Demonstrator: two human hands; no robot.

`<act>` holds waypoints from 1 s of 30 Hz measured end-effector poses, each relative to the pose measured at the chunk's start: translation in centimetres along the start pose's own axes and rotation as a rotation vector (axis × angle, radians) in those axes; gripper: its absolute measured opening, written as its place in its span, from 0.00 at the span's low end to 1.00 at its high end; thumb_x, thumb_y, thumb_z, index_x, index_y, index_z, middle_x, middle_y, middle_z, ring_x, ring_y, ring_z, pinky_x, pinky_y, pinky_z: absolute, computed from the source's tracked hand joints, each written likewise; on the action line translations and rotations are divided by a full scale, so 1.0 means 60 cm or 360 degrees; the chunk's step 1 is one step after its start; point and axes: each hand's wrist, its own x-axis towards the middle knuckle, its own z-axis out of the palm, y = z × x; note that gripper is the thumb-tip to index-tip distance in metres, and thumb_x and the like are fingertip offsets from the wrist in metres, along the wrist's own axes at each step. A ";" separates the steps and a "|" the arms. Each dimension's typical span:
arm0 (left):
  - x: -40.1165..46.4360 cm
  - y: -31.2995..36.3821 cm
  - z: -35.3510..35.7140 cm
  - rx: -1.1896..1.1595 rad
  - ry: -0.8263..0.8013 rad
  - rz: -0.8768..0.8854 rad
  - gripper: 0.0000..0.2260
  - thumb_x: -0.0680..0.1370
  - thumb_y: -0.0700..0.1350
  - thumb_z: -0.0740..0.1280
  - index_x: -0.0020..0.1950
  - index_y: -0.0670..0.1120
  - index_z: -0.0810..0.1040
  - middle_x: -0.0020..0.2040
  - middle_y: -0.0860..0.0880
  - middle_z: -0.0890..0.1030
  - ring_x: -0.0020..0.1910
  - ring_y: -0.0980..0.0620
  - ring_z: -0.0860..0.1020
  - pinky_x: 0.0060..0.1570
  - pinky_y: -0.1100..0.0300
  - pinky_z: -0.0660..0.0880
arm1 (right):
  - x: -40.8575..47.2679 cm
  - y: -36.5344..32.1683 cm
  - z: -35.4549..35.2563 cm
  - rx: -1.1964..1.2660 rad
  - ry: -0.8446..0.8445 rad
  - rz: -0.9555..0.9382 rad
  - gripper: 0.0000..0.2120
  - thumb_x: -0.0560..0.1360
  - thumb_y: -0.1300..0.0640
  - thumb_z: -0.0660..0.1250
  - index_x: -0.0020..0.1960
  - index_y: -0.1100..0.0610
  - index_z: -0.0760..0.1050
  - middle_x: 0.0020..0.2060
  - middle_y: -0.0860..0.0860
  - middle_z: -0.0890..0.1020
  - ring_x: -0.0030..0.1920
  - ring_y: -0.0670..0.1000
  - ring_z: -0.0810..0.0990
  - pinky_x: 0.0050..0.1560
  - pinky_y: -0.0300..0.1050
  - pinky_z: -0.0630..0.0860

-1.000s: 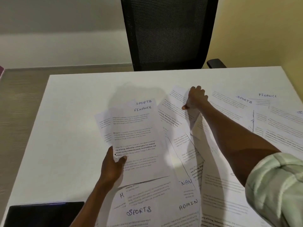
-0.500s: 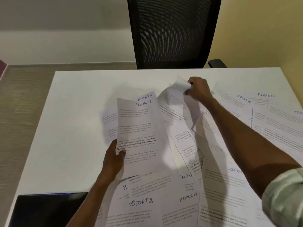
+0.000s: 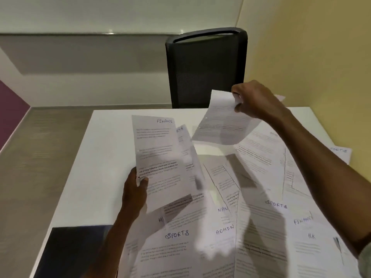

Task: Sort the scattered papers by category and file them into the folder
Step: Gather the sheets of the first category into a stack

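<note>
My left hand [image 3: 135, 189] grips a small stack of sheets [image 3: 160, 161] above the table, thumb on the front; the top sheet reads FINANCE, and a second sheet peeks out behind it on the right. Farther back, my right hand [image 3: 255, 101] pinches the top edge of a single printed sheet [image 3: 220, 121] and holds it lifted in the air. Several more papers [image 3: 259, 227] marked SPORTS, ADMIN, FINANCE and HR lie overlapping across the white table [image 3: 104, 149]. A dark folder [image 3: 72, 251] lies at the near left corner.
A black mesh office chair [image 3: 206, 69] stands behind the table's far edge. The yellow wall is at the right, and a purple panel [image 3: 10, 109] at the far left. Bare tabletop lies left of the held stack.
My right hand has lifted one sheet off the table and raised it in the air. My left hand has tilted its stack more upright. The camera has tipped up.
</note>
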 end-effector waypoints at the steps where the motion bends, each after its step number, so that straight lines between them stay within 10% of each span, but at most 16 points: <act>1: -0.006 0.010 -0.005 -0.0001 0.0018 0.0034 0.16 0.82 0.37 0.61 0.68 0.49 0.71 0.59 0.49 0.78 0.55 0.47 0.79 0.47 0.56 0.79 | -0.015 -0.008 -0.030 -0.0075 0.0017 -0.0049 0.12 0.68 0.63 0.77 0.45 0.56 0.75 0.44 0.56 0.81 0.40 0.53 0.74 0.39 0.42 0.67; 6: -0.038 0.081 -0.028 0.0008 0.0102 0.0389 0.18 0.79 0.48 0.60 0.69 0.47 0.70 0.60 0.51 0.76 0.55 0.52 0.77 0.47 0.65 0.76 | -0.095 -0.059 -0.175 -0.0233 -0.0020 -0.0244 0.15 0.68 0.61 0.77 0.53 0.60 0.80 0.44 0.54 0.83 0.39 0.53 0.75 0.35 0.41 0.69; 10: -0.060 0.152 -0.028 -0.0037 0.0060 0.0416 0.16 0.84 0.40 0.58 0.72 0.49 0.68 0.63 0.53 0.75 0.59 0.53 0.74 0.56 0.57 0.74 | -0.145 -0.097 -0.253 -0.0218 -0.0179 -0.0325 0.16 0.70 0.58 0.75 0.36 0.48 0.68 0.34 0.41 0.72 0.40 0.52 0.74 0.30 0.39 0.62; 14: -0.094 0.196 -0.023 -0.0112 -0.0168 0.0573 0.15 0.83 0.37 0.59 0.68 0.49 0.73 0.62 0.53 0.80 0.61 0.52 0.79 0.62 0.54 0.75 | -0.157 -0.116 -0.267 -0.0110 -0.0243 -0.0343 0.10 0.70 0.53 0.74 0.42 0.50 0.73 0.40 0.45 0.77 0.45 0.51 0.76 0.34 0.43 0.68; 19: -0.194 0.241 -0.010 -0.0377 -0.0707 0.0587 0.15 0.83 0.40 0.62 0.69 0.49 0.75 0.60 0.53 0.83 0.59 0.53 0.81 0.53 0.59 0.80 | -0.166 -0.120 -0.231 -0.0196 -0.0186 -0.0314 0.19 0.68 0.44 0.75 0.51 0.56 0.78 0.56 0.53 0.76 0.57 0.56 0.75 0.54 0.55 0.76; 27: -0.284 0.227 0.042 -0.0648 -0.0811 0.0124 0.24 0.79 0.62 0.58 0.68 0.49 0.77 0.61 0.45 0.82 0.54 0.43 0.83 0.67 0.46 0.72 | -0.242 -0.078 -0.200 0.0152 -0.0150 -0.0289 0.18 0.69 0.55 0.77 0.55 0.56 0.75 0.50 0.49 0.77 0.47 0.50 0.75 0.35 0.38 0.64; 30: -0.308 0.237 0.077 -0.0496 -0.0697 0.0222 0.20 0.75 0.59 0.67 0.60 0.48 0.80 0.56 0.47 0.85 0.53 0.47 0.84 0.53 0.56 0.79 | -0.285 -0.061 -0.194 0.0292 -0.0145 -0.0316 0.19 0.68 0.57 0.77 0.54 0.54 0.72 0.54 0.51 0.79 0.50 0.51 0.76 0.40 0.39 0.68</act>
